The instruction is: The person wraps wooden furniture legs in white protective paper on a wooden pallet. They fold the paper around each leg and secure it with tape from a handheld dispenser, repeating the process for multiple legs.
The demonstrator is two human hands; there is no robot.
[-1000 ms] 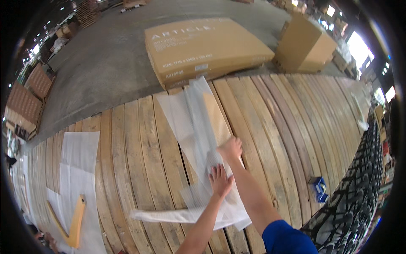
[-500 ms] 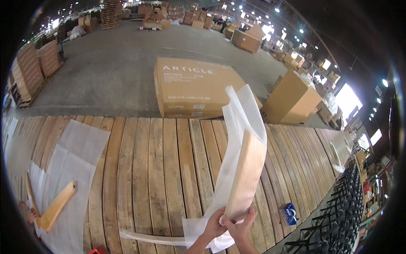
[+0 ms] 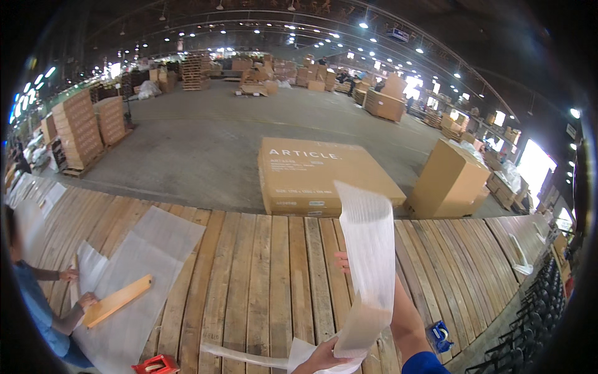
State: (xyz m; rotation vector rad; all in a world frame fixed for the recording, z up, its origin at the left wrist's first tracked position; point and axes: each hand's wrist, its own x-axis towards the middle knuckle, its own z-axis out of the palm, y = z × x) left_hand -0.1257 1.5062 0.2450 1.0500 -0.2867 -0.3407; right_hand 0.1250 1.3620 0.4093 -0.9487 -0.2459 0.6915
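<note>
A foam-wrapped wooden board (image 3: 367, 268) is held upright above the plank bench (image 3: 261, 274), clamped at its lower end by the left hand (image 3: 324, 358) and steadied behind by the right hand (image 3: 341, 260). It is judged stiff but slippery in its loose wrap; a grip on the board itself is advised.

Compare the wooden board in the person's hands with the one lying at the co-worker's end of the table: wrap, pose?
The held board stands nearly upright, sheathed in white foam wrap; the co-worker's board lies flat on an open foam sheet, bare. The left hand grips the held board's bottom and the right hand its back; the co-worker's hand touches the other's end. Both are light wood.
</note>
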